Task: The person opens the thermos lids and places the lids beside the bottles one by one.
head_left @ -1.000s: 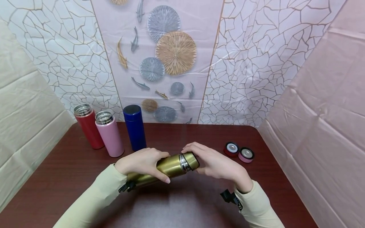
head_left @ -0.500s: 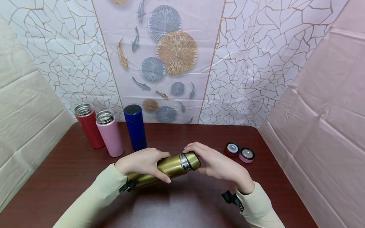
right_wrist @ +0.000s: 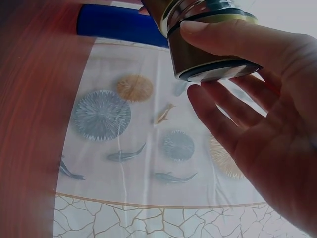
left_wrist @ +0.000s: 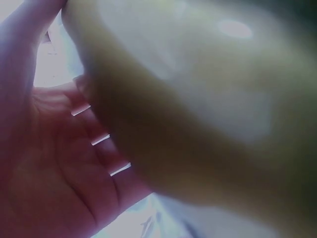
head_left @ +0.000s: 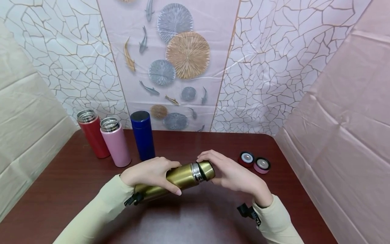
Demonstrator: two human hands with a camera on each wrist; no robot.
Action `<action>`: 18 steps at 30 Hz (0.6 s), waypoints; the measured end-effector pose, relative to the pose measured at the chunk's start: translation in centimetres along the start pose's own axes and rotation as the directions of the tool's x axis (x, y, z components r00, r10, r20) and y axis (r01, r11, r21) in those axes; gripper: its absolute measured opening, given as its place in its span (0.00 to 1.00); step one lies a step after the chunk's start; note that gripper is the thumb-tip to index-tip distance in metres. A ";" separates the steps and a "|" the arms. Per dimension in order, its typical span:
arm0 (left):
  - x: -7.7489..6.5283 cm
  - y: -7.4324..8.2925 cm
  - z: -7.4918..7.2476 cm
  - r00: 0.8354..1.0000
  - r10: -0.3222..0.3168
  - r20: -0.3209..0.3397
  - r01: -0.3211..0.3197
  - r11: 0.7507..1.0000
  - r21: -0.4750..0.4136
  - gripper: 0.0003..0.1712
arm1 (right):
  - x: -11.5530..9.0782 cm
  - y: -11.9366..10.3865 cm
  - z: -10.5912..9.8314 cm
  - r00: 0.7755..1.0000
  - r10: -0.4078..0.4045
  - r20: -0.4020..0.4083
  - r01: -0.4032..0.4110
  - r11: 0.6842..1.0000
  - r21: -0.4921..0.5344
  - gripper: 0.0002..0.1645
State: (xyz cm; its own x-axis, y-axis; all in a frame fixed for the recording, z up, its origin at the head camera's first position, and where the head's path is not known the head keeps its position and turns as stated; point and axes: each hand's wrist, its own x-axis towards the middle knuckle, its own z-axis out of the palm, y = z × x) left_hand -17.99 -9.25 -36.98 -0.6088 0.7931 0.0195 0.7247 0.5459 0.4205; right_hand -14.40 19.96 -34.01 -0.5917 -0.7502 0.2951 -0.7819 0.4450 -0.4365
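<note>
Gold bottle (head_left: 182,176) slants between the hands (head_left: 149,172), its cap (head_left: 208,170) in the right hand (head_left: 233,176).

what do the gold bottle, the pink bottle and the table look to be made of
Gold bottle: probably metal, satin-coated, from its soft sheen and shiny silver neck. Pink bottle: likely painted metal; its bare mouth gleams like steel. Table: wood or wood-look laminate, streaked like grain, with a slight gloss.
</note>
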 end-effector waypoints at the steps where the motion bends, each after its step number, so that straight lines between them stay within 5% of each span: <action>1: 0.0 0.0 0.0 1.000 0.001 -0.004 -0.001 1.000 0.001 0.34 | 0.0 0.0 0.0 1.000 -0.003 -0.003 0.003 1.000 -0.002 0.43; 18: 0.2 0.1 0.5 0.999 -0.027 -0.025 0.027 0.999 -0.021 0.34 | -0.4 0.1 0.3 0.996 -0.055 -0.064 0.045 0.988 -0.151 0.37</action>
State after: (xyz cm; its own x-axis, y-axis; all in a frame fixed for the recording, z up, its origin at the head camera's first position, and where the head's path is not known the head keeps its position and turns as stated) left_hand -17.88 -8.85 -37.38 -0.6363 0.7708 0.0309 0.7012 0.5612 0.4396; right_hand -14.20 20.10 -34.44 -0.5591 -0.7407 0.3726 -0.8284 0.4796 -0.2895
